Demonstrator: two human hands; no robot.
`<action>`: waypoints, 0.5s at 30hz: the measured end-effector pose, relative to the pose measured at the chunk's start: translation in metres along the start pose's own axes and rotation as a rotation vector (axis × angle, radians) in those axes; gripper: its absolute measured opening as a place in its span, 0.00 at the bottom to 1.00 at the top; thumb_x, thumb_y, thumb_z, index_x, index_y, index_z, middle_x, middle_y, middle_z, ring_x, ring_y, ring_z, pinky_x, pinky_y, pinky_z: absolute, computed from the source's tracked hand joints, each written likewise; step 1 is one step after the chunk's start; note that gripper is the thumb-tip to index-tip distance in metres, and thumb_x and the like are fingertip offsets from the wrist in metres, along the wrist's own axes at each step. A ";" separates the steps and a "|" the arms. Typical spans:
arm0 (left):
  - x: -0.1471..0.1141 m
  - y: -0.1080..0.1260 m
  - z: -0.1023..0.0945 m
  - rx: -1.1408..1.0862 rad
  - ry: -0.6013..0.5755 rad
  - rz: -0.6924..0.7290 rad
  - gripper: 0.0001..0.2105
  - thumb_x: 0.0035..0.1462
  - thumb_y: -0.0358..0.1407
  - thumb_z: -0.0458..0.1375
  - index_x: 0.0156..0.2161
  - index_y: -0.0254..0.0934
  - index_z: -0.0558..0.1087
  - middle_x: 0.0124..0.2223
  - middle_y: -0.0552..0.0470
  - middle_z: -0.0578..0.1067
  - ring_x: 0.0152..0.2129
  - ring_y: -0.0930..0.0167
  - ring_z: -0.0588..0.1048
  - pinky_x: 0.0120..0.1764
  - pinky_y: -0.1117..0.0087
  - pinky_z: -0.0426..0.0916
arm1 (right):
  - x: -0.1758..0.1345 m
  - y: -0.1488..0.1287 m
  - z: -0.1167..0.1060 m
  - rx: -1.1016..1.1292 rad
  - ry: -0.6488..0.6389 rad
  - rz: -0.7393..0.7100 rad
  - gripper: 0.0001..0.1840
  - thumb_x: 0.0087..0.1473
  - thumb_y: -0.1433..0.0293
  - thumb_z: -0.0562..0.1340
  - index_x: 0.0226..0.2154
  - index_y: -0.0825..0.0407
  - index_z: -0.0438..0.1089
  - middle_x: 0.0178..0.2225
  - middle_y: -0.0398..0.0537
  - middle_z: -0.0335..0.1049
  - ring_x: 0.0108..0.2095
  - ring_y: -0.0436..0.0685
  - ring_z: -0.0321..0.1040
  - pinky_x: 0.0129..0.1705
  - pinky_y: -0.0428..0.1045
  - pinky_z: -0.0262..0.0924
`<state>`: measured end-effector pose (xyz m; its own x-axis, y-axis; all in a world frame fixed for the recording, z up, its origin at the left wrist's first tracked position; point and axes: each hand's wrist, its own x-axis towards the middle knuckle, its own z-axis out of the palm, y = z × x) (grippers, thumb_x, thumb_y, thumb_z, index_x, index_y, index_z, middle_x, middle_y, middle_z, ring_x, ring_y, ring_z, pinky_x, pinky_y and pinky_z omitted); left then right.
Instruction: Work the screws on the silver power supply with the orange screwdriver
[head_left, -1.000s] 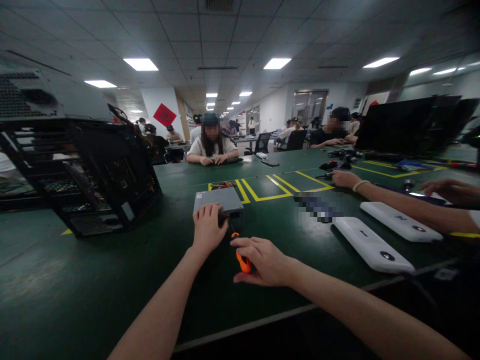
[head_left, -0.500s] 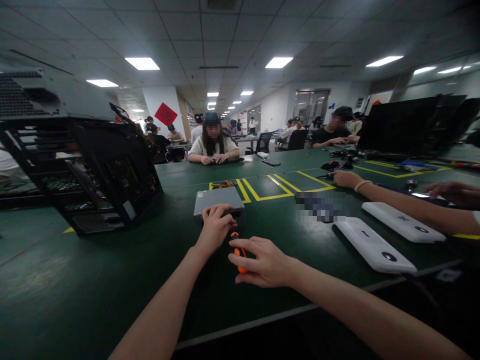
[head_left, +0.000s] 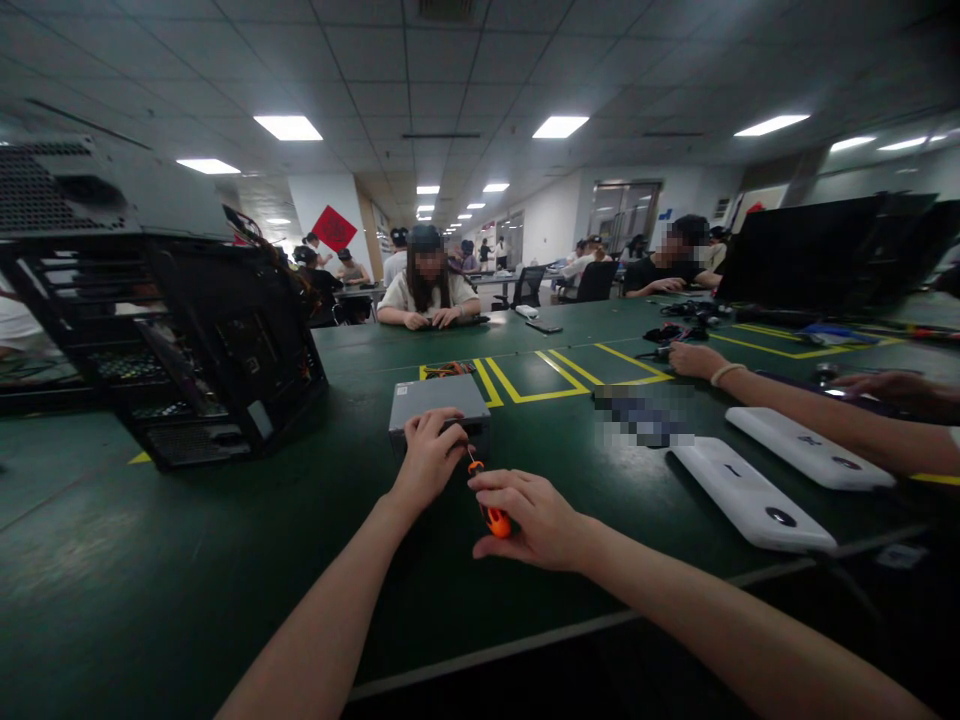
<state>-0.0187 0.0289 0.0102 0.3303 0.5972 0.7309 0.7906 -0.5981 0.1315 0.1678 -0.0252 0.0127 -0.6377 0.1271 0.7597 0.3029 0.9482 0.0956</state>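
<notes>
Apparently mid-job, your right hand [head_left: 529,515] fingering the orange screwdriver [head_left: 496,522], left hand [head_left: 431,450] against the twelve-o'clock grey box [head_left: 436,394], its pinch unclear, box seemingly closed up, remaining work untellable.

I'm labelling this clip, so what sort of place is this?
Probably an electronics workshop or training room: an open computer case sits on the green workbench, and the right hand holds an orange-handled screwdriver.
</notes>
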 end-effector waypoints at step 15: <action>0.000 0.000 -0.002 -0.010 -0.035 0.003 0.02 0.52 0.32 0.56 0.31 0.40 0.71 0.45 0.52 0.70 0.44 0.68 0.65 0.46 0.61 0.53 | -0.001 0.000 0.000 -0.161 -0.131 0.012 0.13 0.56 0.73 0.51 0.44 0.58 0.61 0.44 0.58 0.66 0.43 0.56 0.65 0.40 0.49 0.63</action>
<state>-0.0193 0.0278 0.0117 0.3508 0.6140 0.7071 0.7847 -0.6048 0.1359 0.1684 -0.0249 0.0122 -0.7170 0.1851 0.6721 0.4138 0.8889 0.1966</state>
